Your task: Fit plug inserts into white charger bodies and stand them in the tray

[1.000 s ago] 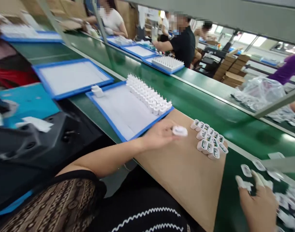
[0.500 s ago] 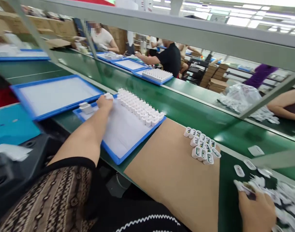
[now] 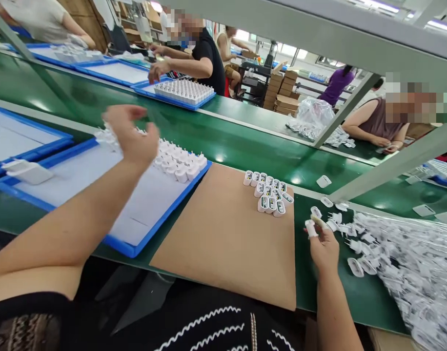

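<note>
My left hand (image 3: 132,134), a little blurred, is raised over the blue-rimmed tray (image 3: 157,217). Its fingers are apart and nothing shows between them. Behind it, rows of white plug chargers (image 3: 175,161) stand pins up along the tray's far side, partly covered by the hand. A white charger housing (image 3: 31,171) lies at the tray's left end. On the right, my right hand (image 3: 324,246) has thumb and fingers drawn together beside loose white pin caps (image 3: 355,243). Something small and white is at the thumb tip; whether it is a cap or a finger cover is unclear.
White housings with circuit boards inside (image 3: 269,192) stand grouped on a brown cardboard sheet (image 3: 223,243). A clear bag of white parts (image 3: 410,263) lies at right. A slanted metal post (image 3: 392,161) crosses the green bench. Several people sit opposite, near more trays (image 3: 194,105).
My left hand has let go of the white piece it held and lifted off the tray, fingers opening. My right hand is still by the loose caps. The view has swung right.
</note>
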`<state>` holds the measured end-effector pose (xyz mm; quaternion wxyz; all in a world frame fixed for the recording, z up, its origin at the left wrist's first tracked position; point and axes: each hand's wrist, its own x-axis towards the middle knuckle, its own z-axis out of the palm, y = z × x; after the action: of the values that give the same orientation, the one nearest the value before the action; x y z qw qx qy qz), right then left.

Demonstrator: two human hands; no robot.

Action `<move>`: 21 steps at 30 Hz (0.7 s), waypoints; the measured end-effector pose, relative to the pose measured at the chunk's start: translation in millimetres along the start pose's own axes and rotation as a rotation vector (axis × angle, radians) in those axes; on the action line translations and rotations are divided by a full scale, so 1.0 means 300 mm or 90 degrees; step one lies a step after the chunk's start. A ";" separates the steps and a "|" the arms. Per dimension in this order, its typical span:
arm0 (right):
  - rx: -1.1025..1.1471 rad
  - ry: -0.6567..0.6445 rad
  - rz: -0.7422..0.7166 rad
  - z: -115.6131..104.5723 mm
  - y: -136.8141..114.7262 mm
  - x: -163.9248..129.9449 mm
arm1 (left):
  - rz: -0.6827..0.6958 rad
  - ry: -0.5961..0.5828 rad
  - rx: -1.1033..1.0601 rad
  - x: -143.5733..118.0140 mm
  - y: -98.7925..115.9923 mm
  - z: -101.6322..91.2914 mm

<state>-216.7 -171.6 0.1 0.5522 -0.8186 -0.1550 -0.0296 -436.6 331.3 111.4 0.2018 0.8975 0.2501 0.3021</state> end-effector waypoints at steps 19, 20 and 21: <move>0.345 -0.204 0.129 0.026 -0.161 -0.164 | -0.003 -0.204 -0.096 -0.160 0.418 0.595; 0.329 -0.207 0.110 0.031 -0.164 -0.165 | 0.017 -0.207 -0.124 -0.212 0.426 0.561; 0.315 -0.219 0.095 0.036 -0.167 -0.165 | 0.040 -0.214 -0.159 -0.272 0.437 0.528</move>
<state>-279.5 -155.6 29.9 0.7011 -0.6615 -0.1883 0.1882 -348.3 147.2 26.1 0.3406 0.9108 0.1452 0.1827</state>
